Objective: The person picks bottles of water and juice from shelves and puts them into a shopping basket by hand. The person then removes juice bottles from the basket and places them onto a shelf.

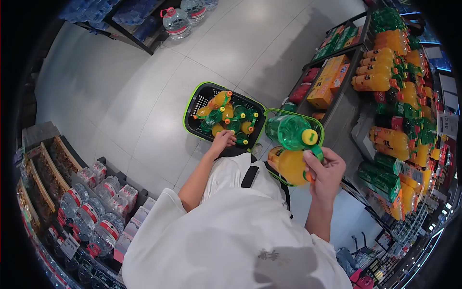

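Note:
My right hand [323, 171] is closed around a green strap at the necks of two large bottles. One is a green bottle [291, 131] with a yellow cap; beside it is an orange soda bottle [291, 164]. They hang tilted, bases to the left, over a green loop-shaped frame [319, 126]. My left hand [224, 140] is at the near rim of a black shopping basket [192, 105], fingers bent together beside bottle caps; what they grip is hidden. Inside the basket lie several small orange bottles [222, 99] and green bottles [213, 117].
Shelves on the right hold orange bottles [374, 82], green multipacks [380, 180] and an orange carton [328, 82]. Large water bottles [89, 216] line the left; another water jug [175, 23] stands at the top. Tiled floor [144, 96] surrounds the basket.

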The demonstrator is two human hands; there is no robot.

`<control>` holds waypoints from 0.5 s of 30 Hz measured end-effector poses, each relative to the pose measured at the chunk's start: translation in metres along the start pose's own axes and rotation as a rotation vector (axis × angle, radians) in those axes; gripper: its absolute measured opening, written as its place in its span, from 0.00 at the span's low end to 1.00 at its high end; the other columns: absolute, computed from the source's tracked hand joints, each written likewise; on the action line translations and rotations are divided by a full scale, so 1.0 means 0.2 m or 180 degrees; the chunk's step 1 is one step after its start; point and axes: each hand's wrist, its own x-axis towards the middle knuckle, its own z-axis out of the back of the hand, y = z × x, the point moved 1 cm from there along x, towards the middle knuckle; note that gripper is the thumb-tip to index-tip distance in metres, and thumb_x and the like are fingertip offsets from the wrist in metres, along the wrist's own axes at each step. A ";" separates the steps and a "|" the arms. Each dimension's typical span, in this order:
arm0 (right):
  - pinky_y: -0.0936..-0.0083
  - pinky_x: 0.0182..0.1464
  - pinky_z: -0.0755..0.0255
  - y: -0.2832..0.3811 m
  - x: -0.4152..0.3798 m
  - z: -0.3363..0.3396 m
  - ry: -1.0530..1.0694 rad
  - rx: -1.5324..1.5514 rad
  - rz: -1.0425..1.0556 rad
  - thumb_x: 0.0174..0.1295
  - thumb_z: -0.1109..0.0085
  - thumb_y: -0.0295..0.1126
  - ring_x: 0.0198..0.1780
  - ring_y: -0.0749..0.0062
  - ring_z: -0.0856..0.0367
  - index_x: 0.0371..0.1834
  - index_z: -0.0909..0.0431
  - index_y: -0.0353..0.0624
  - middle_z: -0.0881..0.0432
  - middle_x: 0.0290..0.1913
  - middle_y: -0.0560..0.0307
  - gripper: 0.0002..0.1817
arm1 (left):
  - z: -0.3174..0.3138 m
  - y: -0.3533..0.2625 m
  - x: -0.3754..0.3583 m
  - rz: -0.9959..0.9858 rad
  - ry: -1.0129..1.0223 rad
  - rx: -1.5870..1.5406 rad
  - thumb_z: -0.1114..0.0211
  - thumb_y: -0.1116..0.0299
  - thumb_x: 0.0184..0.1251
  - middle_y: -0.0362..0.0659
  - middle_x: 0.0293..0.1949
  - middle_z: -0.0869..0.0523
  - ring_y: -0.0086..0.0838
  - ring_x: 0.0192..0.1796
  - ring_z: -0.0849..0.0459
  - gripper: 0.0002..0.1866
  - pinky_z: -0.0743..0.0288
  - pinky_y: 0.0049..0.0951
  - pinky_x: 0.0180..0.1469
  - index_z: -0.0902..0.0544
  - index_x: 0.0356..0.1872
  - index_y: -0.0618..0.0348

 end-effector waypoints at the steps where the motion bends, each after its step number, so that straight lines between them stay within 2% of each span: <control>1: 0.88 0.18 0.42 -0.09 0.07 -0.09 0.0117 0.0186 -0.0193 0.54 0.34 0.17 0.17 0.87 0.31 0.32 0.19 0.30 0.23 0.20 0.59 0.04 | 0.18 0.12 -0.01 0.0032 -0.0457 -0.0115 0.45 0.57 0.72 0.44 0.38 0.14 0.26 0.35 0.15 0.15 0.23 0.24 0.37 0.24 0.48 0.57; 3: 0.87 0.22 0.39 -0.27 0.20 -0.30 0.0401 0.0490 -0.0557 0.56 0.35 0.18 0.19 0.86 0.30 0.32 0.20 0.30 0.22 0.22 0.58 0.03 | 0.56 0.41 -0.07 0.0480 -0.1188 -0.0377 0.45 0.56 0.68 0.45 0.37 0.15 0.28 0.35 0.15 0.16 0.23 0.27 0.36 0.25 0.48 0.57; 4: 0.87 0.24 0.36 -0.37 0.27 -0.41 0.0556 0.0608 -0.0731 0.57 0.37 0.19 0.20 0.85 0.29 0.31 0.21 0.30 0.22 0.22 0.58 0.03 | 0.71 0.54 -0.16 0.0783 -0.1587 -0.0551 0.46 0.54 0.69 0.45 0.37 0.15 0.28 0.31 0.15 0.20 0.21 0.30 0.34 0.25 0.51 0.59; 6: 0.84 0.30 0.32 -0.67 0.42 -0.64 0.0756 0.0959 -0.0899 0.60 0.40 0.22 0.22 0.82 0.27 0.27 0.23 0.32 0.22 0.23 0.56 0.05 | 0.97 0.85 -0.37 0.1332 -0.1887 -0.0793 0.48 0.57 0.66 0.47 0.37 0.16 0.31 0.32 0.16 0.22 0.23 0.33 0.35 0.28 0.54 0.62; 8: 0.79 0.33 0.30 -0.96 0.57 -0.84 0.0765 0.0941 -0.0993 0.60 0.42 0.22 0.23 0.76 0.26 0.24 0.25 0.35 0.22 0.23 0.55 0.07 | 1.07 1.00 -0.64 0.1762 -0.2016 -0.0740 0.48 0.57 0.66 0.46 0.36 0.16 0.32 0.32 0.16 0.22 0.24 0.36 0.37 0.27 0.54 0.62; 11: 0.76 0.35 0.30 -1.32 0.76 -1.13 0.0477 0.1102 -0.1246 0.59 0.42 0.22 0.25 0.72 0.24 0.23 0.26 0.36 0.23 0.22 0.55 0.07 | 1.12 1.18 -0.94 0.1938 -0.2023 -0.0750 0.47 0.56 0.66 0.45 0.36 0.16 0.33 0.33 0.17 0.21 0.25 0.37 0.38 0.26 0.54 0.60; 14: 0.75 0.36 0.28 -1.73 0.95 -1.35 0.0194 0.1138 -0.1575 0.61 0.45 0.19 0.27 0.70 0.25 0.31 0.26 0.31 0.25 0.24 0.54 0.03 | 1.08 1.27 -1.10 0.1956 -0.2304 -0.0920 0.46 0.58 0.66 0.46 0.36 0.15 0.38 0.38 0.15 0.20 0.24 0.38 0.42 0.22 0.53 0.59; 15: 0.74 0.36 0.27 -1.84 1.00 -1.41 0.0144 0.1125 -0.1734 0.61 0.45 0.19 0.28 0.69 0.24 0.33 0.26 0.31 0.25 0.24 0.54 0.02 | 1.11 1.45 -1.13 0.1228 -0.2064 0.0229 0.45 0.60 0.66 0.48 0.38 0.14 0.39 0.40 0.15 0.19 0.24 0.38 0.45 0.21 0.52 0.60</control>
